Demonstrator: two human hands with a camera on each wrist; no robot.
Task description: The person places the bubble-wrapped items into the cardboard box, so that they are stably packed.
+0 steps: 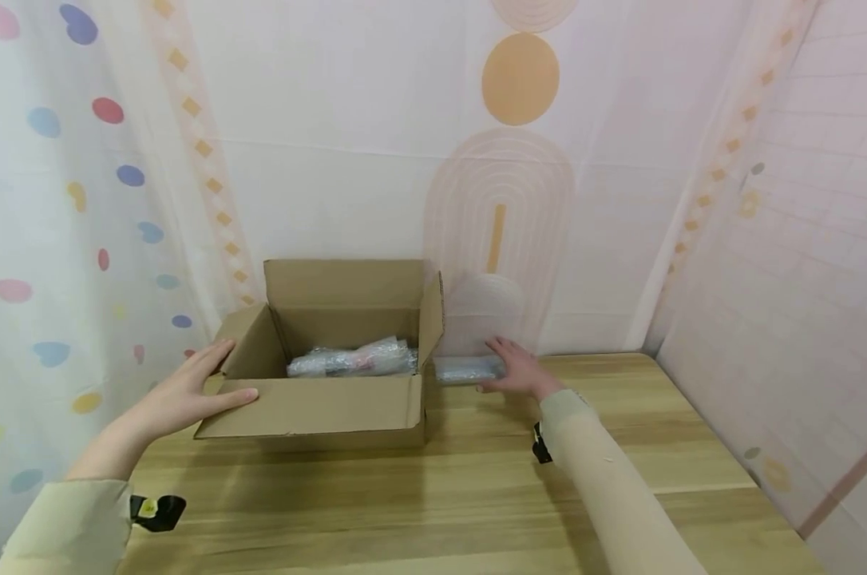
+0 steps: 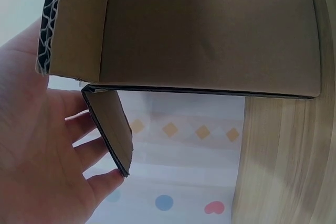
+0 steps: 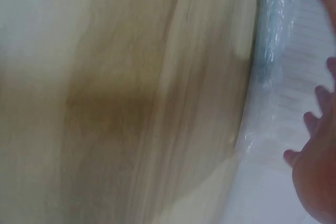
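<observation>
Two hands flank the open brown cardboard box on the light wooden table: the left hand rests with straight fingers on its left flap. Right of the box, the right hand lies relaxed against a small bubble-wrapped packet, long axis left-right, holding nothing. Another clear-wrapped bundle lies inside the box; patterned curtains hang beyond.

Head view looks forward and down over the cardboard box; both wrist views sit close, the right's seemingly blurred.
</observation>
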